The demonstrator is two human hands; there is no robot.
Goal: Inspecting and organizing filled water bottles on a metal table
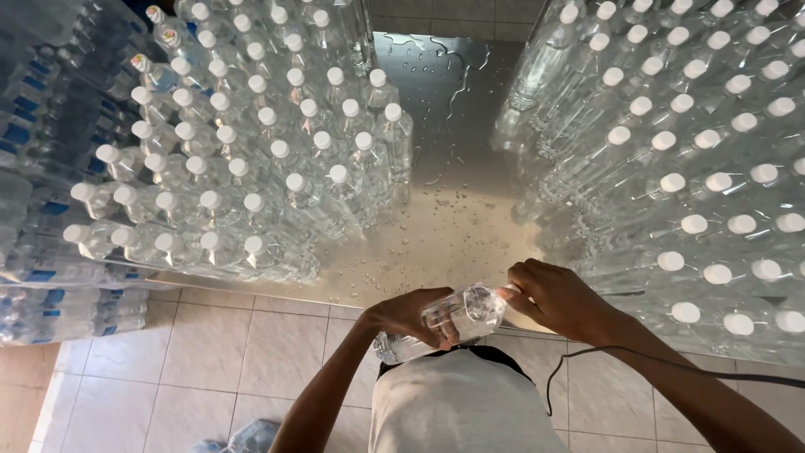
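I hold a clear plastic water bottle lying sideways in front of my chest, just off the near edge of a wet steel table. My left hand wraps around the bottle's body from below. My right hand grips the neck end, its fingers closed over the white cap, which is mostly hidden.
Several upright capped bottles crowd the table's left side, and several more fill the right. Wrapped bottle packs are stacked at far left. A black cable runs across my right forearm. Beige floor tiles lie below.
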